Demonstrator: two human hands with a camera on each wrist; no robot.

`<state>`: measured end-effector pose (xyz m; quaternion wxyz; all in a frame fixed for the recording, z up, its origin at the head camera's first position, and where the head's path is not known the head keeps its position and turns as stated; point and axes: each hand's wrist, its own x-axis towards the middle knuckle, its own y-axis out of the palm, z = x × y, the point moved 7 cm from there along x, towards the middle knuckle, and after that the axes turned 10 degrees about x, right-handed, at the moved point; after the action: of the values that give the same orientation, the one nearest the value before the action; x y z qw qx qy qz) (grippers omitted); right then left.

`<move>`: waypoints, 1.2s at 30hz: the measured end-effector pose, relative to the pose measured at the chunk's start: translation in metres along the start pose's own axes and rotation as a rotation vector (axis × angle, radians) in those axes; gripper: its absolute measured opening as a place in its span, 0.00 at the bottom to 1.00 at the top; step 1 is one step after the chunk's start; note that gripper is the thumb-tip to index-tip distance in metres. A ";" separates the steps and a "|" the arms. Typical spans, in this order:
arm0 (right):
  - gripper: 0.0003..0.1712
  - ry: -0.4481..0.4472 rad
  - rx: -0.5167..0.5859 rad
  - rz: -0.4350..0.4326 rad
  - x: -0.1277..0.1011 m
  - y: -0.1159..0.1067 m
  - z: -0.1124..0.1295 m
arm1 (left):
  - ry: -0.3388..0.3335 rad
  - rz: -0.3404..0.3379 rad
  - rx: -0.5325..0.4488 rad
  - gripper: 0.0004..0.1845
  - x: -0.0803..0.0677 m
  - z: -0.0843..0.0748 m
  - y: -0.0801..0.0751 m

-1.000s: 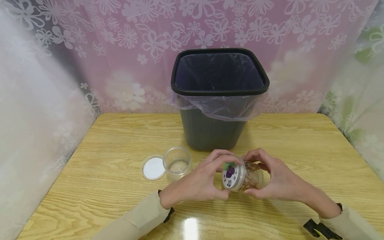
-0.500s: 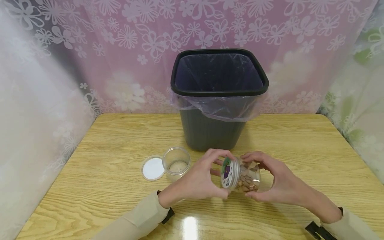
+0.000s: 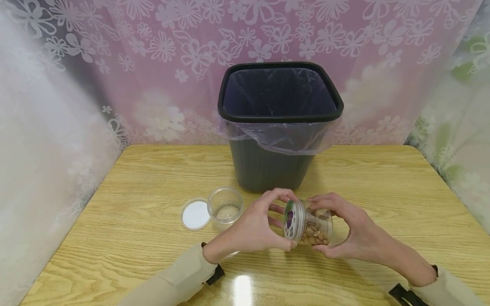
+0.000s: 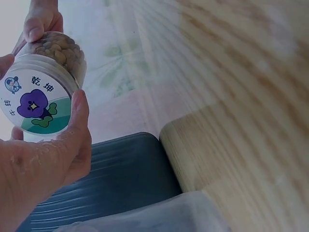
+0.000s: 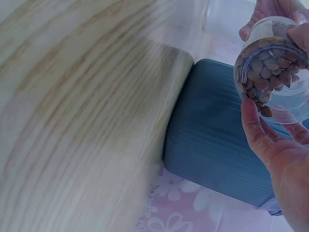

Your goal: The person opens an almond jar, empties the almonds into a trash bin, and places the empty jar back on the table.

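Note:
A clear plastic jar (image 3: 319,227) of brown almond-like nuts is held on its side above the table. My left hand (image 3: 252,227) grips its lid (image 3: 294,221), fingers over the top and thumb below. The jar's body is held between the fingers and thumb of my right hand (image 3: 361,233). The lid's round label (image 4: 41,104) with a purple flower picture faces left and is plainest in the left wrist view. Through the jar's clear base, the right wrist view shows the nuts (image 5: 268,72) piled to one side. The lid appears seated on the jar.
Left of my hands stands an open clear jar (image 3: 225,208), partly behind my left wrist. Beside it a white-centred round lid (image 3: 195,215) lies on the wooden table (image 3: 153,178). A dark bin (image 3: 272,165) with a purple liner stands behind my hands.
The jar has turned between my hands, so its label faces further left and its side shows more. The nuts have shifted inside. Both hands keep hold of it.

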<state>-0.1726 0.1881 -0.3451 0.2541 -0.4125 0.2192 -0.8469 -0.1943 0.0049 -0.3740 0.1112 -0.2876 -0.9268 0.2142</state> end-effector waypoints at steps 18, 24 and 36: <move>0.42 0.050 -0.087 0.068 -0.003 0.007 -0.006 | -0.131 -0.020 0.075 0.40 -0.001 0.007 0.002; 0.44 0.036 -0.163 0.081 -0.004 0.011 -0.007 | -0.207 -0.027 0.073 0.37 0.001 0.011 0.002; 0.42 0.073 -0.196 0.068 -0.003 0.017 -0.014 | -0.249 -0.032 0.172 0.37 0.002 0.018 0.006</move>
<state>-0.1784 0.1789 -0.3643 0.2329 -0.3967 0.3237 -0.8268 -0.1988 0.0042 -0.3919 0.0231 -0.2332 -0.9162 0.3252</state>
